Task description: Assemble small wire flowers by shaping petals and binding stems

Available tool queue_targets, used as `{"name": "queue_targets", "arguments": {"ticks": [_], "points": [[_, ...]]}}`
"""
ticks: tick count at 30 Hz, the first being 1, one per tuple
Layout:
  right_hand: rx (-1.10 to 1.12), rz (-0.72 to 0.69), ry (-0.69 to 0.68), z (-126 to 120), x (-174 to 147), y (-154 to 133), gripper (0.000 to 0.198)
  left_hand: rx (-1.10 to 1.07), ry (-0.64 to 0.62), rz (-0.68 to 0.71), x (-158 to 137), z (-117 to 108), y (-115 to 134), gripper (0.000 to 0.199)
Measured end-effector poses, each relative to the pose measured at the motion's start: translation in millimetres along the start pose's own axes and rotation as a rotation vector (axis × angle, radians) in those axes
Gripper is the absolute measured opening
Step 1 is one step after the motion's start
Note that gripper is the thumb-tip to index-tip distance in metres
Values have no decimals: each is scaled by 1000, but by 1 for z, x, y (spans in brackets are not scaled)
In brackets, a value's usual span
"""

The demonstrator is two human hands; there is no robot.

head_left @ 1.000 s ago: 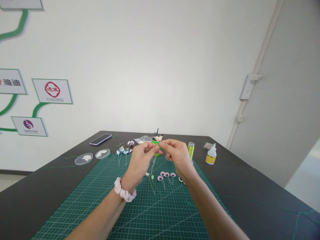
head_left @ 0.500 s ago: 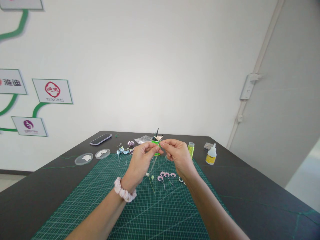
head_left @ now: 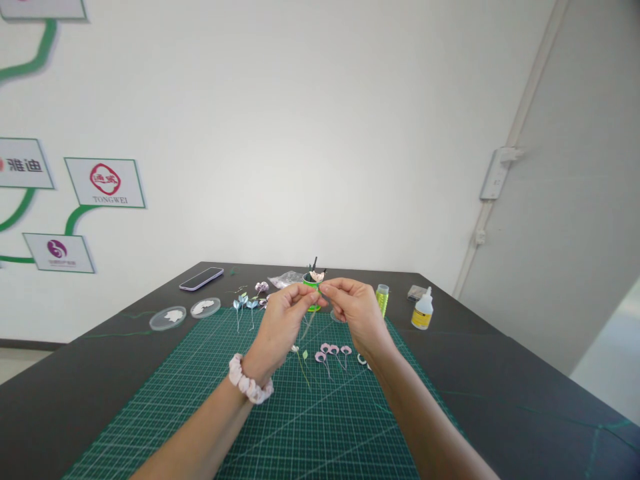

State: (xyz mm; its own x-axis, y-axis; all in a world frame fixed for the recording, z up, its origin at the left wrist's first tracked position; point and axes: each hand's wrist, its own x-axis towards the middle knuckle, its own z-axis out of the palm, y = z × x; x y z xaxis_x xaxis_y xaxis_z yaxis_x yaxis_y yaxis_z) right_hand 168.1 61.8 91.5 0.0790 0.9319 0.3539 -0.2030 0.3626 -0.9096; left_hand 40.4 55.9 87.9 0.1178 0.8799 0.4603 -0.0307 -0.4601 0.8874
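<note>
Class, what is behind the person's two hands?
A green cylindrical container stands behind the left hand and right hand, dark slender sticks rising from it. A pale pink flower-like piece overlaps its rim. The hands cover part of its side; its inner bottom is hidden.

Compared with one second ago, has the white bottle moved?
No, the white bottle stands in the same place, right of the green mat.

A black table [head_left: 480, 393] carries a green mat [head_left: 280, 427], phone [head_left: 201, 279], two shallow dishes [head_left: 159, 323] and white bottle [head_left: 422, 313].
</note>
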Motion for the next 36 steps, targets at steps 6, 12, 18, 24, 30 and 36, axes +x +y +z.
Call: {"name": "queue_targets", "arguments": {"ticks": [6, 12, 18, 24, 30, 36], "points": [[14, 12, -1, 0, 0, -1, 27, -34, -20, -9, 0, 0, -1, 18], [32, 22, -6, 0, 0, -1, 28, -69, -31, -16, 0, 1, -3, 19], [34, 36, -3, 0, 0, 0, 28, -103, -37, -22, 0, 1, -5, 17], [40, 43, -5, -1, 1, 1, 29, -130, -48, -17, 1, 1, -8, 18], [45, 40, -7, -1, 1, 1, 28, -129, -41, -28, 1, 0, -7, 18], [47, 33, 3, -1, 2, 0, 29, -133, -34, -28, 1, 1, -8, 18]]}}
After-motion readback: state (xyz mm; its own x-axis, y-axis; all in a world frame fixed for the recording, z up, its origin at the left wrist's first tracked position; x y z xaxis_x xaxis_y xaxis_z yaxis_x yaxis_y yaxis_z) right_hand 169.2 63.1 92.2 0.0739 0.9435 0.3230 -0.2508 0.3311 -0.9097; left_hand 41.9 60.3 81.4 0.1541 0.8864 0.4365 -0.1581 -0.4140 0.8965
